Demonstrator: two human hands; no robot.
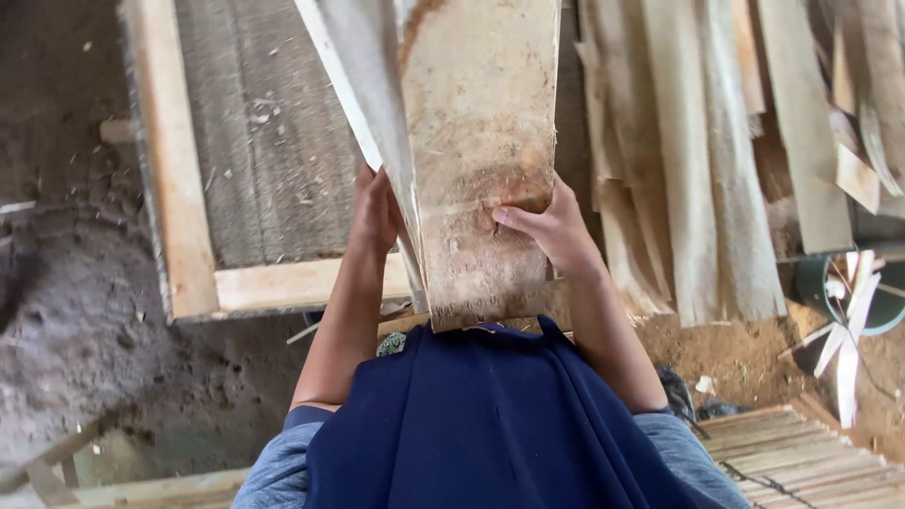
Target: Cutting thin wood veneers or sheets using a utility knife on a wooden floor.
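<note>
Veneer sheet [476, 141] upright between hands; left grip [375, 215] closed on its edge, right grip [551, 226] pinching its face.

Tan, rust-stained plank [481, 141]; navy apron [490, 424]

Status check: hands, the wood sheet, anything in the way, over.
Left hand and right hand both grip the thin wood sheet, one each side. Sheet's near end against the blue apron. Framed board beyond, nothing blocking.
</note>
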